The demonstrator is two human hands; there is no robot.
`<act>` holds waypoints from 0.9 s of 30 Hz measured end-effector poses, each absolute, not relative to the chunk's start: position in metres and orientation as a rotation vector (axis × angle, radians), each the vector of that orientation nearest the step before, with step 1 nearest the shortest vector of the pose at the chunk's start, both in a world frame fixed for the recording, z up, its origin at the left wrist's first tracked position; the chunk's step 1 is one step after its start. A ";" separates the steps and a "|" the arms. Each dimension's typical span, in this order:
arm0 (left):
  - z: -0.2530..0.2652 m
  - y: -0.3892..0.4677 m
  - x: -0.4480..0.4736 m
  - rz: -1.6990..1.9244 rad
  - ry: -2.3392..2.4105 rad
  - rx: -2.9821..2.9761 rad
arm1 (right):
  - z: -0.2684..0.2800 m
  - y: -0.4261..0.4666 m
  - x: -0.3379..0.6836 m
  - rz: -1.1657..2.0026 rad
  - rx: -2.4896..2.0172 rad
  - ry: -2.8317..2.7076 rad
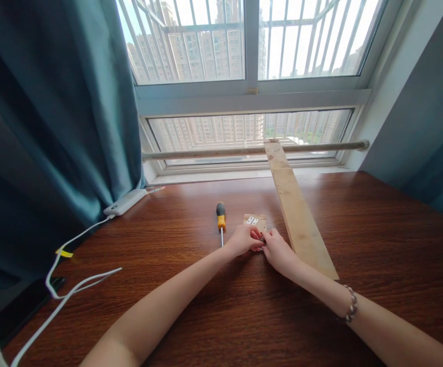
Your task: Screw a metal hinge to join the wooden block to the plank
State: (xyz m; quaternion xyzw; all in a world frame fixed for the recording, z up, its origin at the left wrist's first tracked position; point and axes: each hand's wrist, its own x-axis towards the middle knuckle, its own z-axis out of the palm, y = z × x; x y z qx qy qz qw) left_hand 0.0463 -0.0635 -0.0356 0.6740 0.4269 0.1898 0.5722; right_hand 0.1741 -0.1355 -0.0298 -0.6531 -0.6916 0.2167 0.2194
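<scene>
My left hand [244,239] and my right hand [279,250] meet over the desk with their fingertips pinched together. Between them shows a small, dark, partly shiny thing [262,238], too small and too covered by fingers to name. Just beyond my fingers lies a small light wooden block [261,219]. On it rests a white hinge-like plate [252,220] with dark holes. To the left of my left hand lies a screwdriver [221,218] with a black and yellow handle, its shaft pointing toward me.
A long wooden board [301,214] runs from the desk [190,306] up to a rail [213,153] before the window. At the left, a white power strip [125,202] and its cable [58,272] lie near a blue curtain [102,102].
</scene>
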 end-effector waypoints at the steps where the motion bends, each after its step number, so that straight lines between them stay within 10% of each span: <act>1: -0.035 -0.064 0.046 0.447 1.004 1.569 | -0.028 -0.136 0.174 0.609 -1.805 -1.911; 27: -0.035 -0.068 0.034 0.461 1.093 1.610 | -0.022 -0.140 0.172 0.293 -1.893 -2.099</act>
